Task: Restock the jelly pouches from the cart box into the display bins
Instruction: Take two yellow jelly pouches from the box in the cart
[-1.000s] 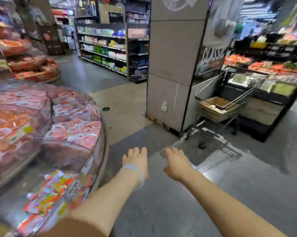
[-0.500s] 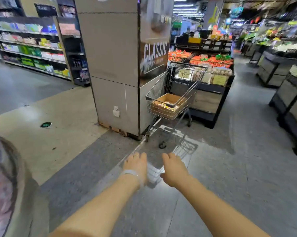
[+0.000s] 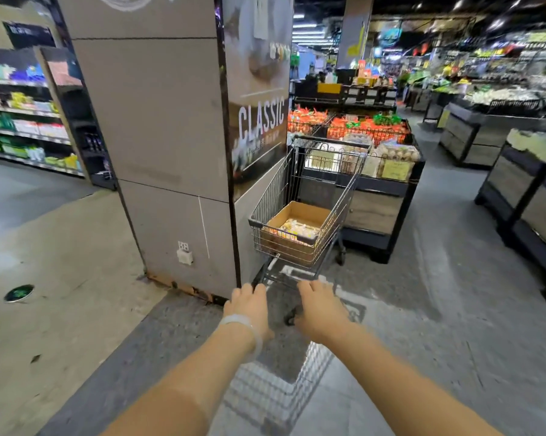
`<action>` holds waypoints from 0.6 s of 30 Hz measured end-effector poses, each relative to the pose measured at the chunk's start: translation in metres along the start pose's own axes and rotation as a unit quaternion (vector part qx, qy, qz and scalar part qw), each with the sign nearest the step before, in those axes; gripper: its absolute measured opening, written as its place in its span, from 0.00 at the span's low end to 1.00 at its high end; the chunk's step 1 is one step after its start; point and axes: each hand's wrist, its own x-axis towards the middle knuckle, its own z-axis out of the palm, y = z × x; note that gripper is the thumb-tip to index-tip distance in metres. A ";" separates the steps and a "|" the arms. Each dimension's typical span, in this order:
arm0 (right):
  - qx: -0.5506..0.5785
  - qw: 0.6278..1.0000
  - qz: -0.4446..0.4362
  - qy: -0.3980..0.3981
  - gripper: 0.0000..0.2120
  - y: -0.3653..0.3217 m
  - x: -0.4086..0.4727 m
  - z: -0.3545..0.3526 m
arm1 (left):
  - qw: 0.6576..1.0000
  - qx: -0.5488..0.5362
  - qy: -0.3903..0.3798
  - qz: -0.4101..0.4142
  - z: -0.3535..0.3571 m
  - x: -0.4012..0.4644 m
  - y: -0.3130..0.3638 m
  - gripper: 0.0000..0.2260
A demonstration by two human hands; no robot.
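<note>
A wire shopping cart (image 3: 273, 196) stands ahead of me beside a grey pillar. In its basket sits an open cardboard box (image 3: 300, 212) with pale yellow jelly pouches (image 3: 298, 229) at its bottom. My left hand (image 3: 249, 306), with a pale band on the wrist, and my right hand (image 3: 320, 308) reach forward side by side, palms down, fingers loosely apart, holding nothing. Both hands are still short of the cart, over the floor. The display bins are out of view.
The grey pillar (image 3: 158, 146) with a "CLASSIC" poster rises left of the cart. A dark produce stand (image 3: 378, 196) sits right behind the cart. More dark display stands (image 3: 523, 196) line the right side. Shelving (image 3: 26, 127) stands at far left.
The view has swung right, away from the clear bins of pouches, and closed in on the cart. Both hands stay stretched forward and empty.
</note>
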 end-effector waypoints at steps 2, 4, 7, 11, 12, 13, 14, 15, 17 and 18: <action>0.006 1.000 0.008 0.002 0.22 0.007 0.037 -0.001 | 1.000 0.005 -0.005 0.006 -0.002 0.037 -0.001 0.30; 0.010 1.000 0.014 0.002 0.21 0.016 0.078 -0.002 | 1.000 0.008 -0.009 0.013 -0.005 0.081 0.000 0.29; 0.006 1.000 0.016 0.002 0.21 0.033 0.152 -0.005 | 1.000 0.012 -0.015 0.014 -0.013 0.157 0.005 0.29; 0.014 1.000 0.015 0.007 0.21 0.060 0.264 -0.023 | 1.000 0.006 -0.015 0.004 -0.036 0.271 0.015 0.32; 0.013 1.000 0.014 0.007 0.22 0.066 0.293 -0.030 | 1.000 0.002 -0.012 0.000 -0.044 0.300 0.018 0.32; 0.012 1.000 0.013 0.010 0.23 0.073 0.320 -0.038 | 1.000 -0.002 -0.007 -0.003 -0.053 0.327 0.022 0.32; 0.012 1.000 0.014 0.015 0.24 0.080 0.345 -0.045 | 1.000 -0.006 -0.002 -0.004 -0.061 0.353 0.025 0.33; 0.014 1.000 0.016 0.018 0.25 0.087 0.369 -0.051 | 1.000 -0.007 -0.001 -0.002 -0.067 0.378 0.029 0.34; 0.020 0.999 0.025 0.008 0.27 0.099 0.411 -0.058 | 1.000 -0.004 -0.015 0.001 -0.074 0.422 0.035 0.37; 0.023 0.999 0.029 -0.001 0.27 0.105 0.430 -0.058 | 1.000 -0.005 -0.023 -0.001 -0.075 0.443 0.038 0.37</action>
